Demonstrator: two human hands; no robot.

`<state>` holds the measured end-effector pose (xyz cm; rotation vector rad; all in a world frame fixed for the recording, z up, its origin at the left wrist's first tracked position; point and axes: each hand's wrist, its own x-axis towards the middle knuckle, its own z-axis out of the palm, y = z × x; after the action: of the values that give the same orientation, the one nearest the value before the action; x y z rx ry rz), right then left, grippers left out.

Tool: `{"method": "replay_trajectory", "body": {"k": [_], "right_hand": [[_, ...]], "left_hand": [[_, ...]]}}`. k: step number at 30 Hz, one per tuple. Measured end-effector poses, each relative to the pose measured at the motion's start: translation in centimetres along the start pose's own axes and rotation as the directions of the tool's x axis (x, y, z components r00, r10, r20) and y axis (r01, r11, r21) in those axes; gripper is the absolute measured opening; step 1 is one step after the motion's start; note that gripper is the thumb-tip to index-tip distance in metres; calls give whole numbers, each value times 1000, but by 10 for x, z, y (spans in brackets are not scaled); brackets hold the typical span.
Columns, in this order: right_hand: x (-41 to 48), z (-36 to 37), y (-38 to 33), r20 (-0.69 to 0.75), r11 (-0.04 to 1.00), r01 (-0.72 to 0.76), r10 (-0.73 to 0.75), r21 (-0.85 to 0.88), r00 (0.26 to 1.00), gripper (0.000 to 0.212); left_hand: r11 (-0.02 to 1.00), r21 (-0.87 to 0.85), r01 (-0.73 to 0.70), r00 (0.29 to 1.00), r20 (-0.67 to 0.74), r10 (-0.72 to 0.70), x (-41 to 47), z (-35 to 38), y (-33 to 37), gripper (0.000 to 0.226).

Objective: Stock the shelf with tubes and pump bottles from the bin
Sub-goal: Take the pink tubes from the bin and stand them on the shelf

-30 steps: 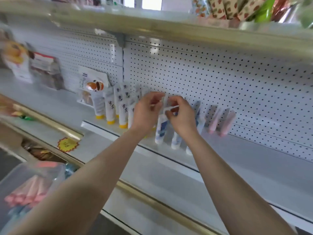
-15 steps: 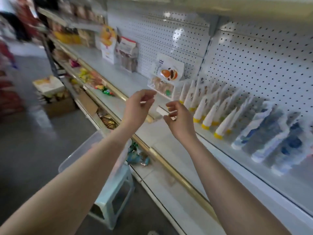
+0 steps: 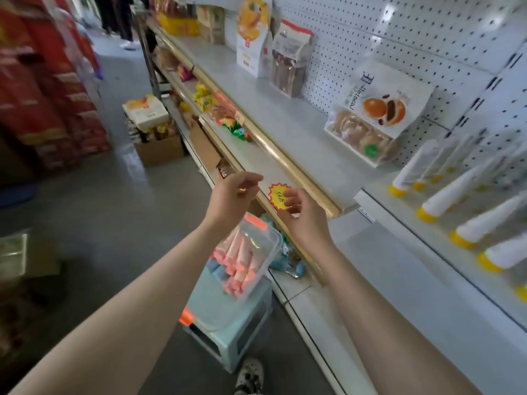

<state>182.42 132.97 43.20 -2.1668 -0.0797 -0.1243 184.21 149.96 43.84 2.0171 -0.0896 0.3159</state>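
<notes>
In a shop aisle beside the grey shelf (image 3: 313, 143), the left hand (image 3: 231, 195) and right hand (image 3: 302, 215) hover with loose, empty grips above the clear bin (image 3: 274, 243) of pink tubes (image 3: 239, 269) on a stool (image 3: 228, 334), so reaching well likely means dropping straight down and pinching one tube mid-body.

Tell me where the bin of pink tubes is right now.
Head view, lower centre: the clear bin rests on a pale blue stool beside the shelf base, just below the left hand and right hand.
</notes>
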Motion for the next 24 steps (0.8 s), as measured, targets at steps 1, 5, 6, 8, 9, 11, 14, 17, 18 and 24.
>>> {"method": "replay_trajectory", "body": {"k": [1, 5, 6, 8, 9, 11, 14, 17, 18, 24], "right_hand": [[10, 10, 4, 15, 1000, -31, 31, 4, 999, 33], [42, 48, 25, 84, 991, -132, 134, -28, 987, 32], [47, 57, 31, 96, 988, -154, 156, -32, 983, 31], [52, 74, 44, 124, 979, -201, 204, -32, 971, 28], [52, 82, 51, 145, 971, -236, 237, -28, 961, 28], [55, 102, 65, 184, 949, -314, 312, -19, 932, 29], [59, 128, 87, 220, 912, -407, 409, -57, 885, 29], [62, 151, 108, 245, 877, -466, 480, -118, 842, 31], [64, 159, 114, 250, 864, -485, 503, -136, 827, 32], [79, 215, 156, 250, 793, -563, 608, -233, 753, 42]], "left_hand": [[1000, 15, 19, 1000, 15, -19, 8, 0, -13, 23], [993, 71, 99, 993, 64, -104, 33, -3, -66, 26], [989, 86, 123, 989, 76, -129, 35, -3, -78, 26], [976, 147, 163, 979, 100, -179, 37, -1, -103, 27], [967, 179, 183, 972, 117, -206, 36, 0, -114, 28], [948, 221, 230, 951, 153, -267, 36, 2, -138, 30], [912, 297, 282, 915, 203, -349, 36, 6, -172, 32], [887, 344, 307, 885, 239, -399, 39, 8, -203, 34], [881, 358, 308, 877, 252, -409, 41, 9, -213, 34], [845, 453, 284, 810, 358, -465, 48, 23, -286, 41]]}}
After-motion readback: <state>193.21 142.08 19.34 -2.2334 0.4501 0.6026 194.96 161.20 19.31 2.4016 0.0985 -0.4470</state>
